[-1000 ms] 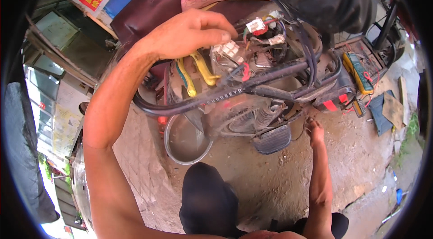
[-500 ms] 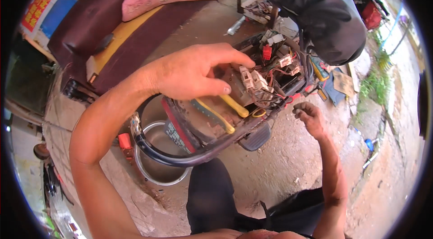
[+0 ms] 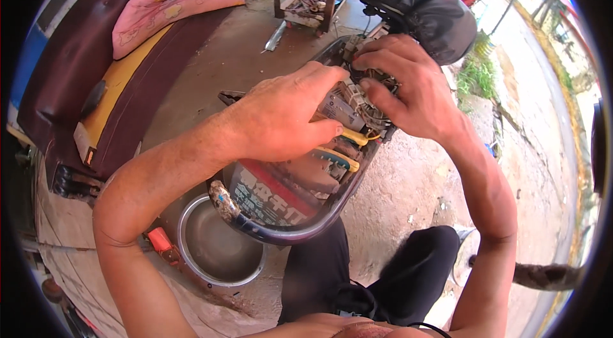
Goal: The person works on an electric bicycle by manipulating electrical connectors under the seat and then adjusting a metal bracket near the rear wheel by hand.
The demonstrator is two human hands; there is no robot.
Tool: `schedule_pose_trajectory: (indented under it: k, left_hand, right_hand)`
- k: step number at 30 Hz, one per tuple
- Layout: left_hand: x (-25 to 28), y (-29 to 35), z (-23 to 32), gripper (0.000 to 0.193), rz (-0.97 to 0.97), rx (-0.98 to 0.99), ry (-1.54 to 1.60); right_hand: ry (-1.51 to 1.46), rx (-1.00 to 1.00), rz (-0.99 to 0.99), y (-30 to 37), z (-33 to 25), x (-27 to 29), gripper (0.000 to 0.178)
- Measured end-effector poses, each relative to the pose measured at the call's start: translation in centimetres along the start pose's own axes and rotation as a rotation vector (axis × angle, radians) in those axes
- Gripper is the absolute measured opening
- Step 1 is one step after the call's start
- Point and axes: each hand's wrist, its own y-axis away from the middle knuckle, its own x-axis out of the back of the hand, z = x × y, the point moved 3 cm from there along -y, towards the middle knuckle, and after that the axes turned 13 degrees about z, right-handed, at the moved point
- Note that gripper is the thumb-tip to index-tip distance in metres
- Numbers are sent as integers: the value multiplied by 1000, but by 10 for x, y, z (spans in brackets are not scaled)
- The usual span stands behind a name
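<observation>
In an open vehicle body (image 3: pixel 287 234) with a dark rim, a tangle of wires and pale plug connectors (image 3: pixel 350 97) sits toward the far end. My left hand (image 3: pixel 284 111) is over the near left part of it, thumb and forefinger apart, the forefinger tip by the connectors. From the right, my right hand (image 3: pixel 415 86) reaches over the wiring. Its thumb and forefinger curve with a gap between them, and the other fingertips are partly hidden. Yellow-and-teal tool handles (image 3: pixel 341 160) lie below my left thumb. Their heads are out of sight under that hand.
The black padded seat (image 3: pixel 418 3) stands raised beyond the wiring. A metal basin (image 3: pixel 220 252) and a red object (image 3: pixel 161 240) are on the ground at the near left. A maroon sofa (image 3: pixel 70 44) with a pink quilt (image 3: pixel 182 9) runs along the left. Behind stands a small shelf (image 3: pixel 313 3).
My right hand has moved up and left from beside the vehicle body to over the connectors. My left hand keeps nearly the same pose. The whole view has shifted.
</observation>
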Motion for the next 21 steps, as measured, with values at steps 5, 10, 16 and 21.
schedule_pose_trajectory:
  k: [5, 10, 16, 21]
  left_hand:
    - [1, 3, -4, 65, 26, -8, 31]
    - [6, 5, -1, 63, 32, 26, 32]
    - [4, 2, 0, 56, -4, 43, 46]
    - [7, -4, 2, 49, -36, 99, 72]
  right_hand:
    - [96, -242, -340, 17, -5, 6, 24]
    - [-1, -270, -118, 46, -16, 8, 35]
    - [-71, -256, -36, 57, -8, 9, 32]
    - [-182, -237, 27, 48, 4, 7, 21]
